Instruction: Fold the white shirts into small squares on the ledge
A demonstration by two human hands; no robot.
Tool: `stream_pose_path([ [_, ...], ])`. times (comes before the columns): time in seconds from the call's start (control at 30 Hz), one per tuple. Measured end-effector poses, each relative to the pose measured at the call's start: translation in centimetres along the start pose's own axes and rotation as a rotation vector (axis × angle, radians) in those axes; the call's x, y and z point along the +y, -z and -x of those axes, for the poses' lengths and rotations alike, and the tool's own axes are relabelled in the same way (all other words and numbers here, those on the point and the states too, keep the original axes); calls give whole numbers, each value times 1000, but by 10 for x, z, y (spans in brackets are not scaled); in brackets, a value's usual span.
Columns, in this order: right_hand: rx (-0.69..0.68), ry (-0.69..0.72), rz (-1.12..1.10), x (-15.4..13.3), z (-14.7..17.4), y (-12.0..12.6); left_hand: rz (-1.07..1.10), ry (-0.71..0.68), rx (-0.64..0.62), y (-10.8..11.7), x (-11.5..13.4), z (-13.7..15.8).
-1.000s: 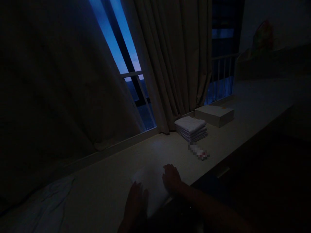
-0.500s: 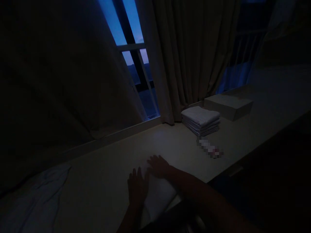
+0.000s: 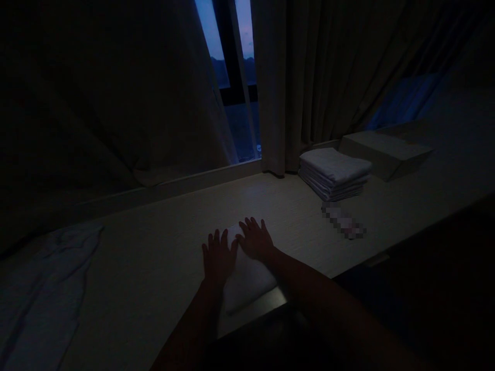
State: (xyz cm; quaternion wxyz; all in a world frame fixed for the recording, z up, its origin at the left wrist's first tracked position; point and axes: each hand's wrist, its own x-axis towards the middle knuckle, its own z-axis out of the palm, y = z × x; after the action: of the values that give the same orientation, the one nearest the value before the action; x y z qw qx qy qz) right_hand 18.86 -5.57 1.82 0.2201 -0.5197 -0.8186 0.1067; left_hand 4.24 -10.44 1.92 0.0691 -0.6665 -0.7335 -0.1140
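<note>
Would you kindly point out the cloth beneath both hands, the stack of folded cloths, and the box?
Cloth (image 3: 249,283): head view, its uncovered near part.
Stack of folded cloths (image 3: 335,167): head view, its top face.
Box (image 3: 386,147): head view, its top face.

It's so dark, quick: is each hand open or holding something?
Left hand: open, palm down at the white cloth.
Right hand: open, palm down on the cloth.

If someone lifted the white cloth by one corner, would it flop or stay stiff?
The cloth would probably flop, as its soft, rounded edge suggests fabric. It seems unlikely to roll or tip, since it lies low and flat on the table.
</note>
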Motion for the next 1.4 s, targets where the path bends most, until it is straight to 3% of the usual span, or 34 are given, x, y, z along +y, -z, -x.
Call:
stream_pose_path([
  [0.13, 40, -82, 27, -5, 13, 1, 48, 10, 43, -1, 1, -1],
  [0.27, 103, -174, 58, -8, 26, 2, 240, 132, 7, -1, -6, 11],
  [0.37, 114, -225, 63, -8, 32, 5, 359, 197, -5, 2, -18, 48],
  [0.5, 103, -243, 56, -9, 35, 8, 501, 314, 6, 7, -30, 117],
  [0.6, 101, -251, 57, -9, 36, 10, 569, 312, 16, 9, -31, 153],
  [0.8, 93, -240, 74, -9, 37, 10, 416, 251, -7, 12, -30, 169],
  [0.97, 92, -222, 75, -9, 40, 10, 257, 298, -46, 17, -24, 169],
  [1.17, -55, -208, 87, -12, 35, 29, 135, 293, -19, 17, -11, 170],
  [1.23, -56, -94, 89, -21, 39, 37, 86, 272, 6, 17, -7, 172],
  [1.3, -80, 172, 60, -36, 52, 41, 36, 242, 39, 17, -4, 175],
  [1.4, -227, 595, -22, -62, 86, 34, -9, 196, 64, 16, -1, 180],
])
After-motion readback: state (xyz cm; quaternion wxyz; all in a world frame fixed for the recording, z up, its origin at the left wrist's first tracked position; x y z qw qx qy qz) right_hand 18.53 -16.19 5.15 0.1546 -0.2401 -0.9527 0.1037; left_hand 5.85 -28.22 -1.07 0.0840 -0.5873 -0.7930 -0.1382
